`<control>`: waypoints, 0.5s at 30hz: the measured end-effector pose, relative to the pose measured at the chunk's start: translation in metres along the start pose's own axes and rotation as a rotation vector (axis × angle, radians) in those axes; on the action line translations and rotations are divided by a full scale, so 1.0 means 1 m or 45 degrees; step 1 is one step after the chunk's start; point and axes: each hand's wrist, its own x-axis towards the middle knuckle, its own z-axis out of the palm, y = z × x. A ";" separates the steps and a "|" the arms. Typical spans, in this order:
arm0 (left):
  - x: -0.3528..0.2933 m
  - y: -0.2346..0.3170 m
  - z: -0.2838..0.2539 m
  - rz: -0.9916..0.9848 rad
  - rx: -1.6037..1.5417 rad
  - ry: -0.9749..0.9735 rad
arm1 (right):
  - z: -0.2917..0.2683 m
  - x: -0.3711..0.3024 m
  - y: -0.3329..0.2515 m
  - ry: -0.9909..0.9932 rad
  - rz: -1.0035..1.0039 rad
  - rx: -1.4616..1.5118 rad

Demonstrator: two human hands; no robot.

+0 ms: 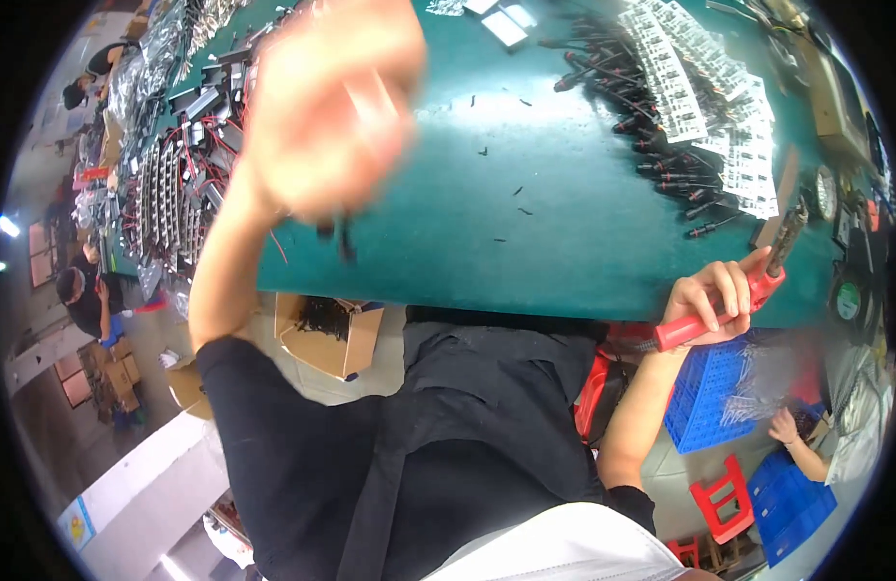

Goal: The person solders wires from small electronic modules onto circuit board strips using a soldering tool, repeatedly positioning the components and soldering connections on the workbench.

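Note:
My right hand (pixel 711 302) is wrapped round the red handle of a soldering iron (pixel 763 283), at the right part of the table's near edge. Its metal barrel points up and away from me. Raised over the left part of the green table (pixel 438 203), my left hand (pixel 332 116) is close to the camera and smeared by motion. Its fingers cannot be made out clearly. Just under it a small dark piece (pixel 343 237) shows blurred; whether the hand holds it I cannot tell.
Black cable leads (pixel 661 160) and white printed label sheets (pixel 666 73) cover the far right. Metal strips (pixel 157 198) and parts with red wires (pixel 211 136) crowd the left. Below the edge stand a cardboard box (pixel 346 344) and a blue crate (pixel 699 397); another person's hand (pixel 785 426) shows lower right.

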 end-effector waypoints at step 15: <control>-0.043 -0.031 0.182 0.427 -0.067 -0.230 | 0.004 -0.001 0.009 0.054 0.027 -0.089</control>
